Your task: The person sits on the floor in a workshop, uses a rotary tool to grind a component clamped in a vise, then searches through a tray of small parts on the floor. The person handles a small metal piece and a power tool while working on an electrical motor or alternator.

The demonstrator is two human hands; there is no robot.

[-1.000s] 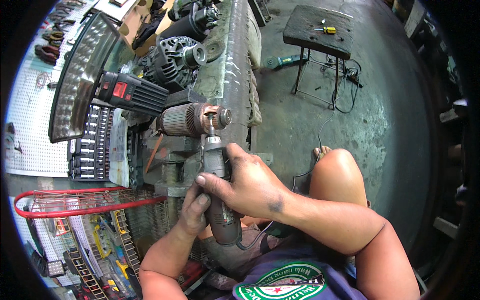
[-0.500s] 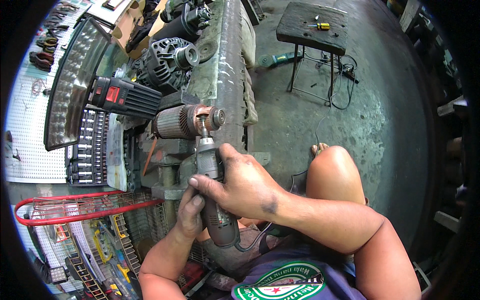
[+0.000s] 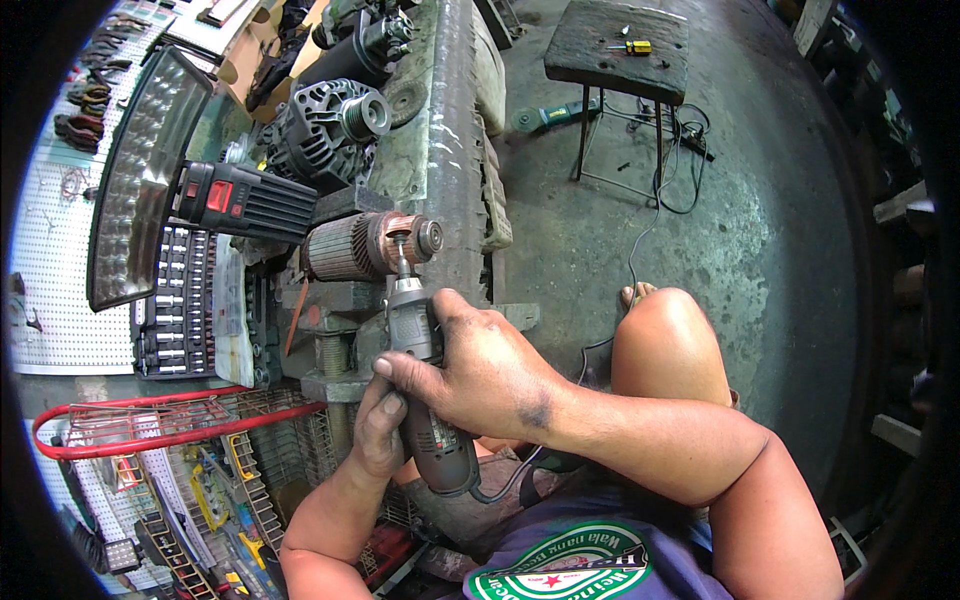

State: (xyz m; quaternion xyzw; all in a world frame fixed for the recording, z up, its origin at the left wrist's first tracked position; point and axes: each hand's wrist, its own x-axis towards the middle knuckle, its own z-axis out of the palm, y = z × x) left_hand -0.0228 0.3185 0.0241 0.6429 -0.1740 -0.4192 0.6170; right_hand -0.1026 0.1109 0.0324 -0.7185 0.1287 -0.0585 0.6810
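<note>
Both hands hold a grey corded rotary tool (image 3: 440,455), tilted so that its nose points away from me. My right hand (image 3: 485,365) wraps over the body from the right, thumb across the top. From the left, my left hand (image 3: 380,430) closes against the same body, its fingers partly hidden. The slim bit (image 3: 402,258) in the tool's collar meets the copper commutator (image 3: 393,245) of a motor armature (image 3: 342,248); the exact contact is too small to make out. The armature lies sideways at the vise (image 3: 355,293), beyond my hands.
An alternator (image 3: 325,130) sits on the bench behind the armature. A battery work light (image 3: 245,200) and socket set (image 3: 172,310) are to the left. A red-rimmed wire basket (image 3: 180,397) stands near left. Right are a stool (image 3: 610,65) with a screwdriver (image 3: 632,47), and an angle grinder (image 3: 560,115) on the floor.
The whole view has shifted slightly. Both hands keep their grip on the rotary tool, and its bit stays at the commutator.
</note>
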